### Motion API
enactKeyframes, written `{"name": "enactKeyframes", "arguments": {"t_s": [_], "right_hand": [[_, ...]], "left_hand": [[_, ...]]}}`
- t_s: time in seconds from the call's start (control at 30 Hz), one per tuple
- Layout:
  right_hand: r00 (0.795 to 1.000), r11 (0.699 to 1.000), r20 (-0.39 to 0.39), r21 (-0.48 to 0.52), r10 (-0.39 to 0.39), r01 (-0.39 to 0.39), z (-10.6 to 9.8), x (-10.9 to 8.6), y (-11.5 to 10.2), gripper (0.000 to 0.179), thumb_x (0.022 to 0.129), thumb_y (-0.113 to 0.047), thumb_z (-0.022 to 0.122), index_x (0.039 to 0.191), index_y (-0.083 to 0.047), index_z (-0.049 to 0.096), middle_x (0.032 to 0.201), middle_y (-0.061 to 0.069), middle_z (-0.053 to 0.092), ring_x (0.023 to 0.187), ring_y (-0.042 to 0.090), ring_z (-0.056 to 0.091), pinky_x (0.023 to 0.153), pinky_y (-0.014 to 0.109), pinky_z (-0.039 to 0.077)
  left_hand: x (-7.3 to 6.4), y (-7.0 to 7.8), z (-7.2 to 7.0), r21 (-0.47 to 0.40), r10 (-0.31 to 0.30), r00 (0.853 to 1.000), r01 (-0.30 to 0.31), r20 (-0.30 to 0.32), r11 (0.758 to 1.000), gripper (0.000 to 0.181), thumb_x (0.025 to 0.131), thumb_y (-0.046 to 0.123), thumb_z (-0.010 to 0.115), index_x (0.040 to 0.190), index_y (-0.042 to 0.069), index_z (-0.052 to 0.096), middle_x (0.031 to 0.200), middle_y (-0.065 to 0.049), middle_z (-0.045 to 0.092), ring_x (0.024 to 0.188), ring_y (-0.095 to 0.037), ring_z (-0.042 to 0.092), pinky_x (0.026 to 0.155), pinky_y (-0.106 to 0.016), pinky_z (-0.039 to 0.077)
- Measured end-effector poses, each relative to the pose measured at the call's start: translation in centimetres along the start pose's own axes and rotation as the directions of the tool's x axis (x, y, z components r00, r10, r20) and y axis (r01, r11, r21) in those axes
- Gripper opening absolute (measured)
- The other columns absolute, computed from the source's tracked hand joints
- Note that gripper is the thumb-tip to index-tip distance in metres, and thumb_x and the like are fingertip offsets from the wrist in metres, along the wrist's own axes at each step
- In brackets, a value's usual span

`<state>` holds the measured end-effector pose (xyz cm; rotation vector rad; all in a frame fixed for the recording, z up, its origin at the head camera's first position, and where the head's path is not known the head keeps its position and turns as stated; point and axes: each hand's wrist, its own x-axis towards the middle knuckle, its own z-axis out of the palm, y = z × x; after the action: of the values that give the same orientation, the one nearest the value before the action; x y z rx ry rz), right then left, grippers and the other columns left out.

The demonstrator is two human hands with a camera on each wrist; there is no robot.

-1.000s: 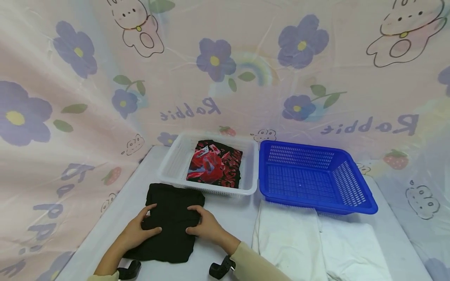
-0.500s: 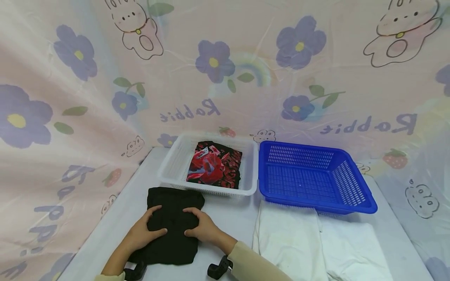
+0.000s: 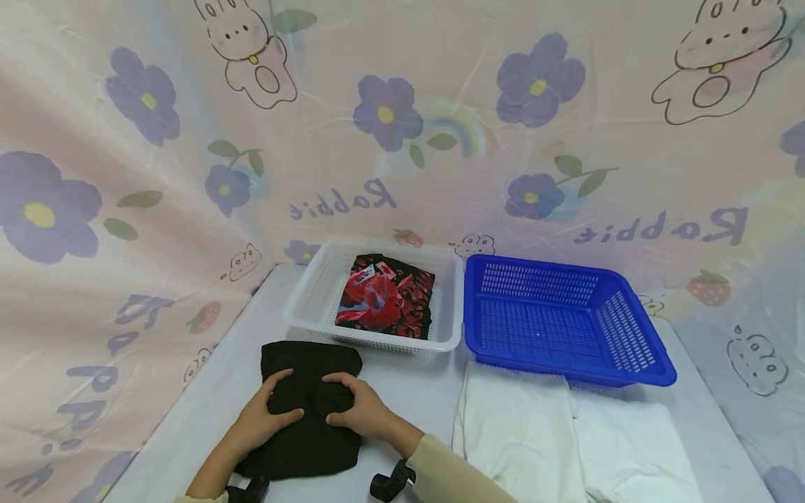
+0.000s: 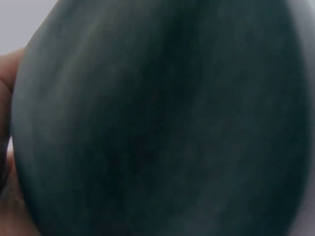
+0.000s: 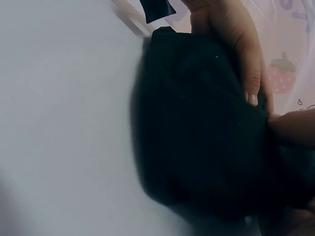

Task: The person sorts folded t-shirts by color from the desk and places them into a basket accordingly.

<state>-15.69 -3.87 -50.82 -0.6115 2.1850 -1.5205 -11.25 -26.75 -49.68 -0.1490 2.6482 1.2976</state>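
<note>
Patterned curtain (image 3: 440,42) is hung beyond the left hand (image 3: 259,419) and the right hand (image 3: 363,411), and a white-covered table (image 3: 411,395) is seen beneath them. Farther out and right of the right hand, a blue basket (image 3: 534,321) is placed, its mesh floor exposed. More directly ahead of that hand, a white basket (image 3: 317,300) is set just beside it. Two white cloths (image 3: 522,433) are laid to the hand's right. Between the hands is a black cloth (image 3: 313,395), just short of the white basket's near edge. Inside that basket a red-and-black garment (image 3: 386,297) is folded. Strips of tabletop are left outside each hand. By both hands the black cloth is gripped, thumbs and index fingers curved.
</note>
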Motion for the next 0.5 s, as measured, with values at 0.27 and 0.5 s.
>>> {"name": "enactKeyframes", "arguments": {"t_s": [0.27, 0.5], "right_hand": [[0.999, 0.999, 0.032, -0.015, -0.028, 0.028, -0.5, -0.5, -0.5, 0.06, 0.08, -0.012, 0.075, 0.131, -0.034, 0.053, 0.135, -0.002, 0.054, 0.117, 0.013, 0.053, 0.097, 0.036, 0.045], [0.991, 0.99, 0.049, -0.064, -0.126, 0.129, -1.3, -1.4, -1.6, 0.061, 0.08, -0.012, 0.072, 0.133, -0.034, 0.052, 0.131, -0.003, 0.057, 0.111, 0.007, 0.056, 0.091, 0.027, 0.047]], "left_hand": [[-0.8, 0.4, 0.7, -0.017, 0.028, 0.999, -0.029, -0.033, 0.999, 0.082, 0.081, 0.038, 0.076, 0.147, 0.025, 0.03, 0.15, -0.022, 0.035, 0.127, -0.042, 0.046, 0.094, -0.056, 0.043], [-1.8, 1.2, 1.0, -0.031, 0.081, 0.992, -0.084, -0.101, 0.996, 0.079, 0.081, 0.034, 0.076, 0.146, 0.028, 0.032, 0.146, -0.019, 0.041, 0.123, -0.04, 0.05, 0.091, -0.054, 0.045]]}}
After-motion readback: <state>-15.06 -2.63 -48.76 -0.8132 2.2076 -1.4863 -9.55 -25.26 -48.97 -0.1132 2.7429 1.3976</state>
